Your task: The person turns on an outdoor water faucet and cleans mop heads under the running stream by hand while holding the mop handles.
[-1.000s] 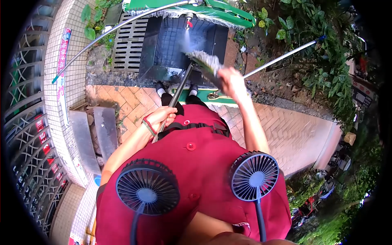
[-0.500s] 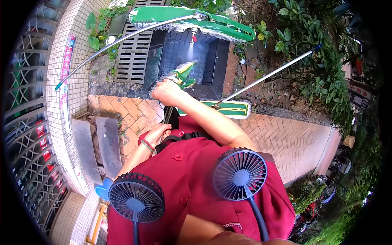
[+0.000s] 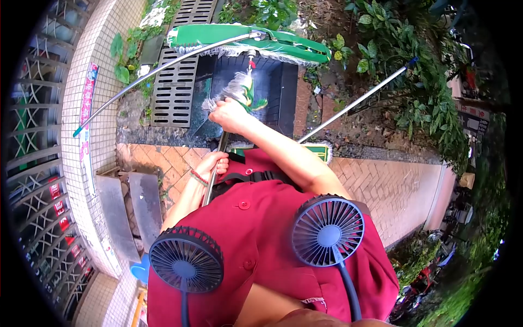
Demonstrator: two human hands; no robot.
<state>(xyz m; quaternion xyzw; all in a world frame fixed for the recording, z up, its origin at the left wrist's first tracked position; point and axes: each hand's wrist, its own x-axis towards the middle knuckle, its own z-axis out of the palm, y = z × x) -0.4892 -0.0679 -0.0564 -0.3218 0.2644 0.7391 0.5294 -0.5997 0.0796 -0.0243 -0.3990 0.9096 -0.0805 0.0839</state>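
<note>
My right hand (image 3: 229, 115) is closed around the lower end of a mop, just at its green and white head (image 3: 242, 90). That head hangs over a dark tiled basin (image 3: 290, 90), close under a tap with a red handle (image 3: 251, 65); its pale strands face up. Lower down and nearer my body, my left hand (image 3: 213, 164) wraps round the metal mop pole (image 3: 223, 143). Part of the pole is hidden by my hands and shirt. A long green flat mop (image 3: 218, 31) lies across the back of the basin, its metal handle (image 3: 158, 57) slanting left.
A second green flat mop (image 3: 317, 152) lies on the brick paving (image 3: 376, 182), partly behind my arm, its pole (image 3: 359, 99) reaching right toward the bushes (image 3: 430, 109). Left are a drain grate (image 3: 174, 87), a tiled wall (image 3: 81, 54) and two dark slabs (image 3: 144, 204). Two small fans (image 3: 328, 235) hang before my chest.
The mop head has turned and moved up under the tap, so its white strands show instead of the green and yellow side. My left hand has risen slightly along the pole.
</note>
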